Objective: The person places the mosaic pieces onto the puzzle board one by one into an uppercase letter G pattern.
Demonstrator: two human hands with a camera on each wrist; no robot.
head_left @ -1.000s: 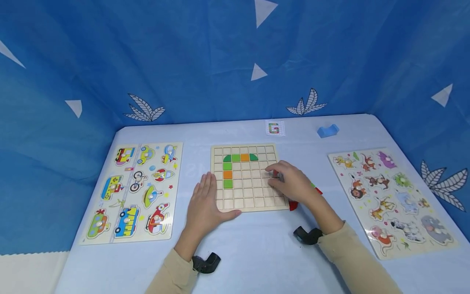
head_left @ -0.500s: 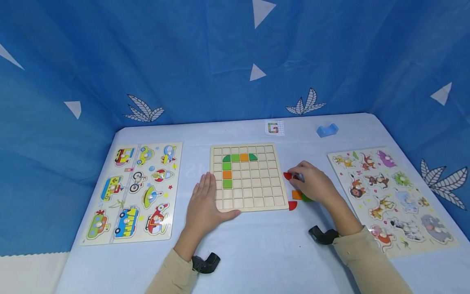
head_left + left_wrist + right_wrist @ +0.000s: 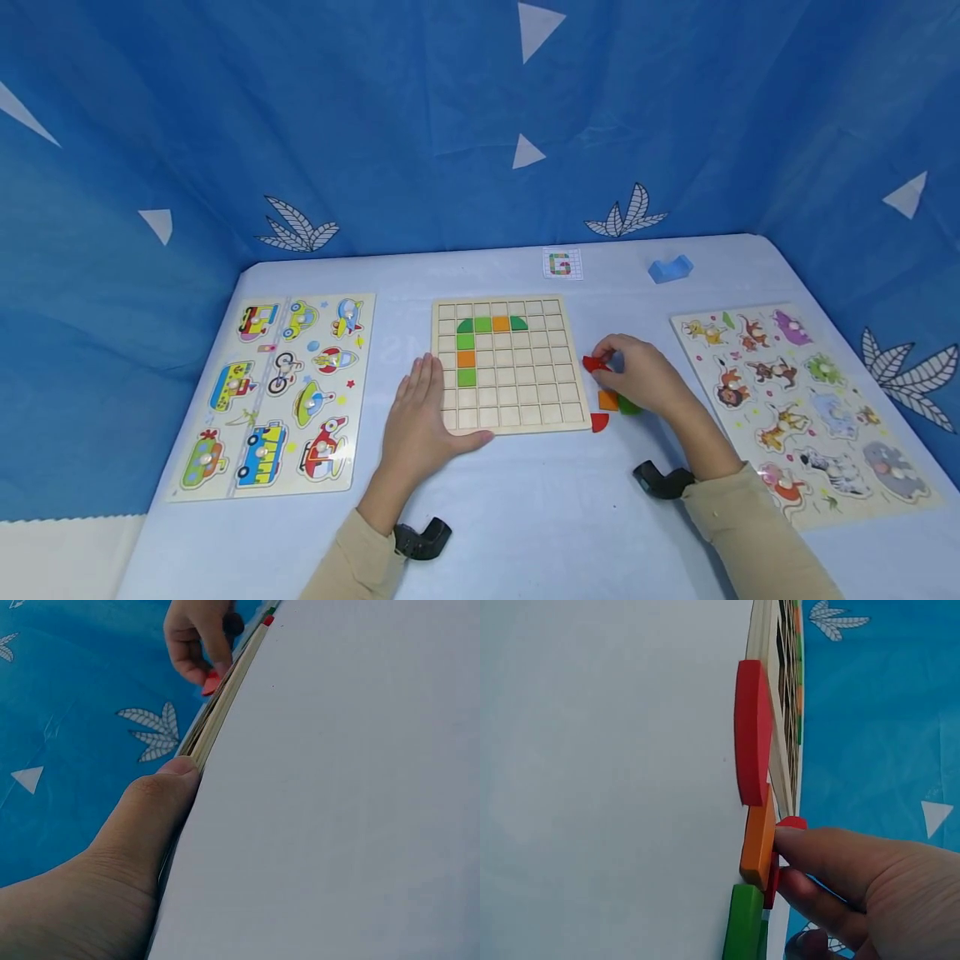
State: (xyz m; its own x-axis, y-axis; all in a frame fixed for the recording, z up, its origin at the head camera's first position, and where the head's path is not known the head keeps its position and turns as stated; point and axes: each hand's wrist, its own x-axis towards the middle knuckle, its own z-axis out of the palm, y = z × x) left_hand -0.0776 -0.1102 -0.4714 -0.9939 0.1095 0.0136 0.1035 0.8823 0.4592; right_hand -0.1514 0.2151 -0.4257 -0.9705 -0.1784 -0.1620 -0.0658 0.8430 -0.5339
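Note:
A wooden grid board (image 3: 525, 387) lies mid-table in the head view. Set in its cells are green quarter-rounds (image 3: 518, 323) and green and orange squares (image 3: 466, 359), forming a row and a column. My left hand (image 3: 416, 421) rests at the board's near left corner, fingers straight along the left side, thumb at the front edge. Just right of the board, my right hand (image 3: 637, 375) pinches a red quarter-round piece (image 3: 595, 364) between thumb and fingertips. In the left wrist view this red piece (image 3: 211, 683) shows below the right fingertips.
Near the right hand lie an orange square (image 3: 607, 401), green pieces (image 3: 628, 406) and a red quarter-round (image 3: 599, 422). A small pattern card (image 3: 562, 263) and a blue block (image 3: 671, 268) are behind. Knobbed vehicle (image 3: 270, 400) and animal (image 3: 806, 417) puzzle boards flank the grid.
My right hand has moved from over the board's right edge, out to the loose pieces beside it, and now pinches a red piece there. The left hand has stayed put.

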